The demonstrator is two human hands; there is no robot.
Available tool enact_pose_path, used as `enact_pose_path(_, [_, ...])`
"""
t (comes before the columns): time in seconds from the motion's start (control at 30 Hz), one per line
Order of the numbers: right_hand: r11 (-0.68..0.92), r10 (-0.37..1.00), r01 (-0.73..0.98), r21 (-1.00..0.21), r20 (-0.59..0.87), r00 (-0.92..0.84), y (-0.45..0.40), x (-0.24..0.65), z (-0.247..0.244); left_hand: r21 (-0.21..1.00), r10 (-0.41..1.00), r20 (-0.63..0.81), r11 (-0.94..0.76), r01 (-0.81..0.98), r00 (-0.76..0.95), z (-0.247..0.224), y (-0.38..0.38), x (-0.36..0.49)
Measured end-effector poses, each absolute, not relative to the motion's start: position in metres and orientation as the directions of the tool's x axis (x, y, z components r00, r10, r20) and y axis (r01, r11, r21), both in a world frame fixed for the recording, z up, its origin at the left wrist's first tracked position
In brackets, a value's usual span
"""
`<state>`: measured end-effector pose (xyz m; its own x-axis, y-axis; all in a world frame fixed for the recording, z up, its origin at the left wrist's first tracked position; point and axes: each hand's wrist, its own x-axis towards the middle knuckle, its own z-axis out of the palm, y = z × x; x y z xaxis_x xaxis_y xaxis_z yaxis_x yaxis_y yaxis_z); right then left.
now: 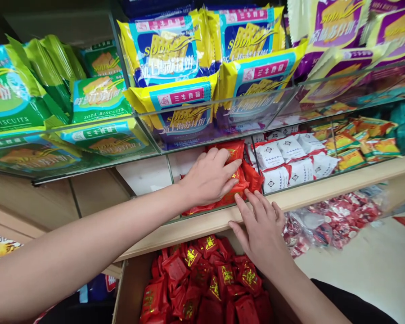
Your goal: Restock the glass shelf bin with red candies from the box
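In the head view my left hand (212, 176) reaches into a glass-divided shelf compartment. Its fingers curl down on a red packet (235, 151) with gold print, one of several packed there. The packet is partly covered by the hand. My right hand (259, 220) lies at the compartment's front, fingers stretched out, with the tips touching the lower red packets and the glass edge. Below the shelf, a cardboard box (119, 292) holds a heap of similar red packets (202, 279) with gold characters.
Blue and yellow soda biscuit packs (172, 49) stand on the upper shelf behind a clear front panel. Green packs (101, 99) are left of them. White packets (288, 155) fill the compartment to the right. Bagged red-and-white packets (344, 216) lie beneath the wooden shelf edge (310, 182).
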<state>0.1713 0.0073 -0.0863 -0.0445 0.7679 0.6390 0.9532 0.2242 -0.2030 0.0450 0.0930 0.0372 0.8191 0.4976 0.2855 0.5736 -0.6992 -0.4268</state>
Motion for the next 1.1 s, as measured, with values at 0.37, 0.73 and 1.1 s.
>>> enact_pose_path(0.37, [0.397, 0.663, 0.852, -0.341, 0.749, -0.009, -0.003, 0.192, -0.083, -0.209, 0.623, 0.315, -0.69, 0.693, 0.716, 0.033, 0.085, 0.033])
enact_pose_path(0.73, [0.242, 0.717, 0.848, -0.471, -0.502, -0.484, -0.009, 0.191, -0.118, 0.268, 0.232, 0.19, -0.947, 0.177, 0.954, -0.042, -0.035, -0.044])
enact_pose_path(1.1, [0.252, 0.641, 0.936, -0.246, -0.682, -0.352, -0.023, 0.135, -0.207, 0.766, 0.65, -0.205, -0.358, 0.533, 0.732, -0.186, -0.072, -0.097])
